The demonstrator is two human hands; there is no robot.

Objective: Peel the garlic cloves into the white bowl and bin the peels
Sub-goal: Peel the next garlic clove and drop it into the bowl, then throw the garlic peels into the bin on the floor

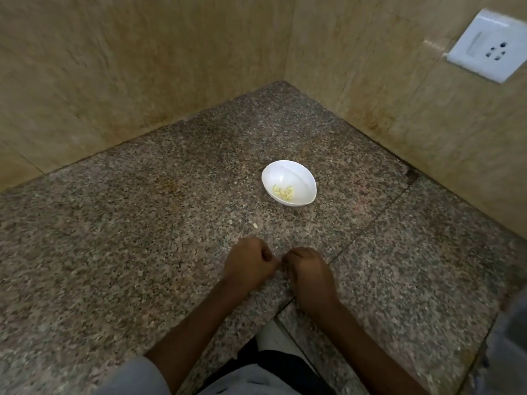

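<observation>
A white bowl [296, 173] stands on the granite counter and holds several peeled yellowish garlic cloves [283, 192]. A small pale scrap [255, 226], a peel or a bit of clove, lies on the counter between the bowl and my hands. My left hand [248, 263] and my right hand [309, 273] sit knuckles-up close together near the counter's front edge, thumbs nearly touching, fingers curled under. Anything inside the fists is hidden. A few pale flecks [285, 276] show between the hands.
The counter [142, 238] fills a corner between two beige tiled walls. A white wall socket [487, 48] is at the upper right. The counter's front edge forms a notch by my body. A blurred grey object [513, 323] is at the right edge.
</observation>
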